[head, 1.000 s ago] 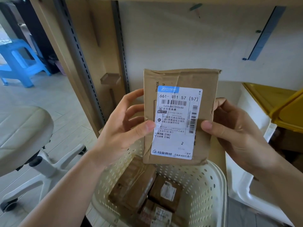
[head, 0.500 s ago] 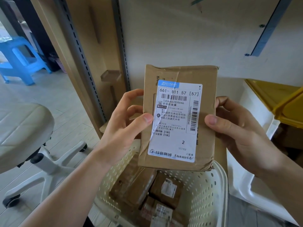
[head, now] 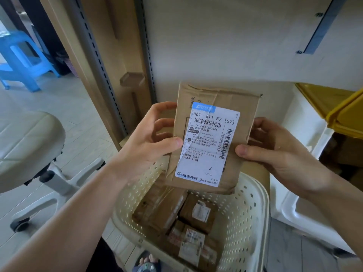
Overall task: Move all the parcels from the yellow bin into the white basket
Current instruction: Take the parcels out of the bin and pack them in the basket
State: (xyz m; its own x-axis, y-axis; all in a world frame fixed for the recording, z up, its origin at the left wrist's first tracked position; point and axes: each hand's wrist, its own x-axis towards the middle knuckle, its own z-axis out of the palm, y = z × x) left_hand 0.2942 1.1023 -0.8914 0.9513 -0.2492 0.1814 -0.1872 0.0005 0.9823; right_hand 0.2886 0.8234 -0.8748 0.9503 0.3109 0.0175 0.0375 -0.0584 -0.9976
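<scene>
A flat brown cardboard parcel (head: 241,107) with a white shipping label stands upright above the white perforated basket (head: 245,213). My left hand (head: 149,138) grips its left edge, thumb on the label. My right hand (head: 275,148) holds its right edge, thumb on the front. Several brown parcels (head: 163,209) lie in the bottom of the basket. The yellow bin (head: 341,112) shows at the right edge, its inside hidden.
A wooden shelf upright (head: 94,61) with a metal rail stands behind the basket on the left. A white office chair (head: 29,146) sits at left, a blue plastic stool (head: 21,59) beyond it. A white cart (head: 306,173) carries the yellow bin.
The parcel has tipped slightly, its bottom edge swinging left and nearer the basket. Both hands keep the same hold.
</scene>
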